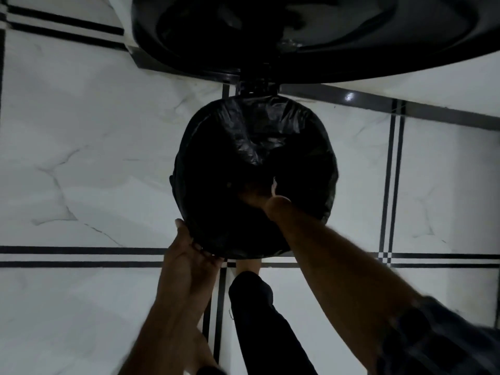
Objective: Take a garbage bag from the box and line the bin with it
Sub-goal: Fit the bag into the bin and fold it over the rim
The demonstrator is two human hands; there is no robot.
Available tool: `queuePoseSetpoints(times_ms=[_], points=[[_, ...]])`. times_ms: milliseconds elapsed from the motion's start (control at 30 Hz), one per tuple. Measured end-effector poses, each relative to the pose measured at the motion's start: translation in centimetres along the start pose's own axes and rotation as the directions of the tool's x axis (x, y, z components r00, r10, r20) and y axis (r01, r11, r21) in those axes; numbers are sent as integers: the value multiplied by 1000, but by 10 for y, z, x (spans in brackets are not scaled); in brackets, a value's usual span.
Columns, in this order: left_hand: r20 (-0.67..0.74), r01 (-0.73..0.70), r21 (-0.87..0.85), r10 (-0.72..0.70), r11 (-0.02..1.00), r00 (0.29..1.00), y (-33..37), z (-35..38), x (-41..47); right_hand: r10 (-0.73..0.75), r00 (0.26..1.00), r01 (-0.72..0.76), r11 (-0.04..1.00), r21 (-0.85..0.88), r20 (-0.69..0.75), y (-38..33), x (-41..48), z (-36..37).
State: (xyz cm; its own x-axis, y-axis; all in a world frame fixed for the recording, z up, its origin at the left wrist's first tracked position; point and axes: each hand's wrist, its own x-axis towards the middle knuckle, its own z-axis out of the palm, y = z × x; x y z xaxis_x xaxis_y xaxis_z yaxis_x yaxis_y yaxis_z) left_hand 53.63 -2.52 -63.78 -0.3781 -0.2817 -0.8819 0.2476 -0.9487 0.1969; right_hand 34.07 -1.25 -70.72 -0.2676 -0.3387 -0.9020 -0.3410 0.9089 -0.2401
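Note:
A round bin stands on the tiled floor, seen from straight above, its mouth covered by a black garbage bag (270, 131) whose edge is folded over the rim. The bin's lid (297, 36) stands open at the top of the view. My left hand (189, 255) presses against the bag-covered rim at the near left side, fingers curled on the plastic. My right hand (259, 196) reaches down inside the bag; its fingers are lost in the dark, so its grip is unclear. The bag box is out of sight.
White marble-look floor tiles (94, 144) with black double lines surround the bin. My leg in dark trousers (259, 315) and a bare foot stand just in front of the bin.

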Motion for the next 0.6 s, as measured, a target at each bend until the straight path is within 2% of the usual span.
queuePoseSetpoints(times_ms=[67,100,133,167,200,233,267,300,333,367,400,433,467,600], points=[[-30,12,-34,-13,999,999,-1,2,-6,-171,965,163,985,-55,-197,6,-36,-7],[-50,35,-42,-37,998,998,-3,3,-10,-277,898,268,961,-76,-341,14,-61,-7],[-72,70,-50,-74,996,995,-6,4,-12,-349,786,353,931,-94,-509,25,-80,-3],[-95,108,-58,-113,992,989,-9,6,-15,-357,662,397,913,-96,-659,36,-105,-1],[-115,144,-70,-152,987,982,-13,10,-19,-277,552,402,915,-40,-787,47,-126,5],[-126,173,-87,-183,981,975,-18,13,-20,-118,480,410,906,103,-870,56,-144,11],[-124,195,-107,-207,975,970,-21,17,-23,80,475,415,858,303,-876,64,-156,16],[-120,207,-128,-223,970,967,-25,20,-24,285,556,402,730,552,-781,71,-160,19],[-122,210,-145,-228,967,966,-29,24,-25,426,702,342,501,795,-571,72,-161,19],[-131,197,-153,-217,968,967,-33,27,-27,452,837,225,227,947,-308,75,-159,20],[-147,175,-156,-198,972,969,-38,31,-29,391,915,111,0,994,-102,76,-158,23],[-161,154,-164,-181,974,970,-42,34,-29,318,948,45,-148,988,4,76,-157,25],[-176,140,-168,-170,976,970,-45,37,-30,278,959,21,-251,968,51,73,-157,26],[-223,76,-201,-121,977,967,-53,45,-30,247,965,40,-482,875,92,57,-162,28]])
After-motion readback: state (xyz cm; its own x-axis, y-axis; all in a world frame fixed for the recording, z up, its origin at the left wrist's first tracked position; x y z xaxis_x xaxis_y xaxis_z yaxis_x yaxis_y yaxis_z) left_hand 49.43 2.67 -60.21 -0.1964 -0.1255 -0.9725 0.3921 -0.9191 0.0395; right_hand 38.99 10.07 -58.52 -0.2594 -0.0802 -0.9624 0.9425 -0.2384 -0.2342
